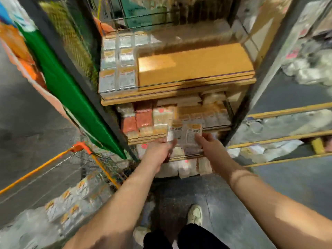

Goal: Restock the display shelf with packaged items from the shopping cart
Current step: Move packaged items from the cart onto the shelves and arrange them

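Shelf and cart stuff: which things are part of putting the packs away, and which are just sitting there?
Part of the job:
- packs, held by left hand and right hand
- display shelf
- shopping cart with more packs

Just there:
- green banner
- side racks
- shoe

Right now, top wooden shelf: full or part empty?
Part empty: packets fill only the left end of the top shelf; the rest shows bare wood.

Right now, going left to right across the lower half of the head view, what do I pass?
Packets in the shopping cart → cart's orange rail → left hand → the held packets → right hand → yellow-edged side shelves.
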`<move>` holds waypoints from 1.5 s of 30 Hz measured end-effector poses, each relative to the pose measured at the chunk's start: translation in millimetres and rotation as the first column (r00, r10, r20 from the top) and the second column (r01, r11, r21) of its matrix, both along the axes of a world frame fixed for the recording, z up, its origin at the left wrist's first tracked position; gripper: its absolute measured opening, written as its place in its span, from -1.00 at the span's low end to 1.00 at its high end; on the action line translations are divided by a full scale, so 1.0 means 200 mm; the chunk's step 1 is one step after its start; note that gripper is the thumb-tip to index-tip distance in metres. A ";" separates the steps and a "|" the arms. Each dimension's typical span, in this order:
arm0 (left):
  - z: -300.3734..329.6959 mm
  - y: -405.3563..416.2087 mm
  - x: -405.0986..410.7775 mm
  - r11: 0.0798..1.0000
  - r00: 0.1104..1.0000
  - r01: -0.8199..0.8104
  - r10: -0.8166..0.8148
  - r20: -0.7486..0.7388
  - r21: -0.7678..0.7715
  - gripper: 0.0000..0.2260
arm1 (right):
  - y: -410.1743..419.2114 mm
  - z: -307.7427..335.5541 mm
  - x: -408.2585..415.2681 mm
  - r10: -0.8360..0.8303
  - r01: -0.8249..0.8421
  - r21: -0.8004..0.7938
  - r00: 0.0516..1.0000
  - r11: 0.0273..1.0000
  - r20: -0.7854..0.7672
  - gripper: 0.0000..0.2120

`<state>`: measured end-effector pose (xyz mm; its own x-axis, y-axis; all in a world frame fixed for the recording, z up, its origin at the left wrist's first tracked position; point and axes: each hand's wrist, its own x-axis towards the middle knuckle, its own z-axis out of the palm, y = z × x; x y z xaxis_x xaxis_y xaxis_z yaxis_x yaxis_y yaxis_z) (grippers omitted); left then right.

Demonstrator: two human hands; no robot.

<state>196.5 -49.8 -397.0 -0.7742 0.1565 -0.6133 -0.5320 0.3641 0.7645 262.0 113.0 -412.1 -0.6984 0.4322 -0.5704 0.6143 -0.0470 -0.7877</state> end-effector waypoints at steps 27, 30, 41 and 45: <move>-0.45 0.88 -0.37 0.757 0.855 0.355 -0.500 -0.137 -0.548 -0.55 | 0.67 -0.41 -0.16 0.435 -0.438 0.839 0.856 0.321 0.280 -0.61; -0.45 0.92 -0.36 0.762 0.847 0.364 -0.510 -0.150 -0.536 -0.57 | 0.68 -0.43 -0.13 0.465 -0.490 0.832 0.819 0.259 0.337 -0.57; -0.54 1.07 -0.36 0.814 0.855 0.367 -0.485 -0.181 -0.449 -0.74 | 0.82 -0.43 -0.09 0.442 -0.548 0.800 0.797 0.242 0.412 -0.45; -0.53 1.06 -0.31 0.828 0.855 0.343 -0.471 -0.218 -0.444 -0.71 | 0.82 -0.43 -0.05 0.443 -0.564 0.797 0.784 0.218 0.434 -0.45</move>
